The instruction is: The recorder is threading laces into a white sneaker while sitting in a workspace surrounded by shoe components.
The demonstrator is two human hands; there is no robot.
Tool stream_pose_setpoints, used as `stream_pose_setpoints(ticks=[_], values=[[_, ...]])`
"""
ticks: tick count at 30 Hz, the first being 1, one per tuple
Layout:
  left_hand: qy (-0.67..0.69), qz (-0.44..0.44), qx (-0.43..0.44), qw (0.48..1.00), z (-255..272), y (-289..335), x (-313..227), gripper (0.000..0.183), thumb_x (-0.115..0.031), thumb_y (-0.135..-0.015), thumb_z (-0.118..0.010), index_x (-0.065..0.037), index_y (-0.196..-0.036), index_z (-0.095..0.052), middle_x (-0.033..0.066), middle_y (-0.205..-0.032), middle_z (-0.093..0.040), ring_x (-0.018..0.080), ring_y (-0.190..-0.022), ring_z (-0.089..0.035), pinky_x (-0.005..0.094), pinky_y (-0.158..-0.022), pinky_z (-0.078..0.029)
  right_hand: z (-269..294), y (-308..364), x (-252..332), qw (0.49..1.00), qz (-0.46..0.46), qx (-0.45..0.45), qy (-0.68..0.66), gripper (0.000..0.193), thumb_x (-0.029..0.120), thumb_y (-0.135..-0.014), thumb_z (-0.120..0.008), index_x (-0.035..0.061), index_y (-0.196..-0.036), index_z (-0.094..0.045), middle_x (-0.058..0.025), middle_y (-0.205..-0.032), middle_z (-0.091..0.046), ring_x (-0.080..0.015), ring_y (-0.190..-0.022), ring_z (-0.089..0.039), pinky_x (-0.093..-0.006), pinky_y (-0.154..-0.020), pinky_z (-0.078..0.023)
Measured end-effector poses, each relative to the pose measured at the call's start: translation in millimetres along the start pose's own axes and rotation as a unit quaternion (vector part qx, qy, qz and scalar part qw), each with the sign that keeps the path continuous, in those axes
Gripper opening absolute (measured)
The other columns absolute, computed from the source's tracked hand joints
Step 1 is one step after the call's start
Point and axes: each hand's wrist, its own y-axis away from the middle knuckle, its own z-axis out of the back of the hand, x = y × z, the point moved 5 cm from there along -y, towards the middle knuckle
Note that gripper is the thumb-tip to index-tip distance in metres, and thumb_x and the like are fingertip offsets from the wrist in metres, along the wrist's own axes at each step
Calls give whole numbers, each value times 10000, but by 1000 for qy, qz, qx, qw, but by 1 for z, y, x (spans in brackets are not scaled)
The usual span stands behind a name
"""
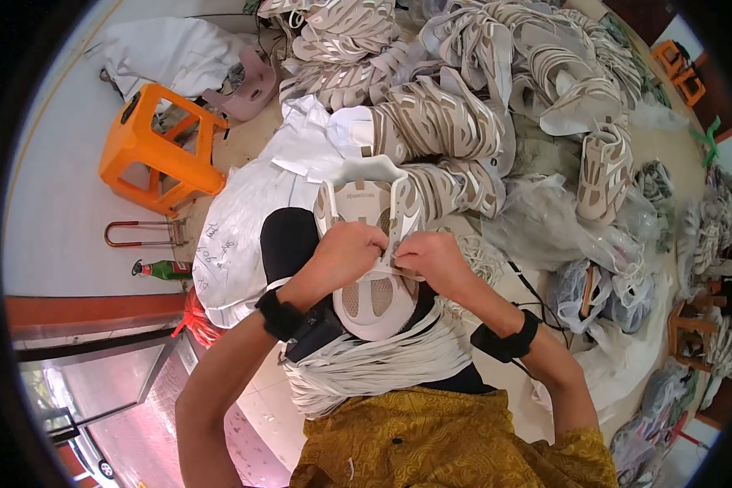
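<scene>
A beige and white shoe upper (374, 307) with mesh panels lies on my lap, its toe toward me and its tongue pointing away. My left hand (351, 250) is closed in a pinch over the left side of the lacing area. From the other side, my right hand (433, 259) pinches close to the eyelets. Both sets of fingertips meet around a pale shoelace, mostly hidden by the fingers. Across my thighs, below the toe, rests a thick bundle of off-white shoelaces (374, 370).
Rows of nested shoe uppers (439, 122) are heaped ahead. An orange plastic stool (142, 150) stands at left, near a green bottle (167, 268). White sacking (244, 211) spreads beside my left leg. One upper (604, 175) sits on clear plastic bags (537, 220) at right.
</scene>
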Motion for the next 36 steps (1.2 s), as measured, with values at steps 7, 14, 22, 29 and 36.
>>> stream_pose_setpoints(ticks=[7,14,22,29,36], values=[[-132,-22,39,990,-6,-17,-1,152,-68,-660,-493,-66,-720,-632,150,-714,-598,324,-706,-577,421,-635,-449,1,-4,-9,999,-45,11,1,184,119,-642,-615,43,-803,-569,-115,-675,-583,-277,-644,-577,-357,-578,-459],[-221,-72,72,970,-12,-20,-8,113,-66,-664,-513,-33,-708,-611,170,-678,-591,334,-685,-582,422,-616,-456,10,-19,0,997,35,34,53,260,95,-649,-610,55,-889,-520,-113,-696,-593,-307,-699,-586,-384,-611,-468],[-343,-192,38,919,-11,4,-22,90,-56,-683,-536,-9,-759,-536,147,-583,-563,290,-561,-591,370,-487,-468,16,-26,2,992,54,93,73,267,137,-622,-662,50,-846,-545,-116,-707,-593,-267,-673,-592,-351,-594,-463],[-339,-82,-314,883,125,29,10,59,-41,-754,-497,-38,-813,-504,153,-629,-540,275,-564,-571,353,-486,-453,11,-33,2,992,48,90,72,312,109,-625,-655,53,-919,-566,-92,-635,-568,-239,-594,-568,-316,-543,-451],[-243,-256,-326,877,108,35,-77,102,-37,-764,-549,-53,-864,-538,134,-642,-534,296,-558,-542,347,-491,-426,6,-64,66,991,34,108,-77,375,174,-590,-669,67,-944,-604,-115,-828,-527,-291,-677,-510,-337,-659,-435]])
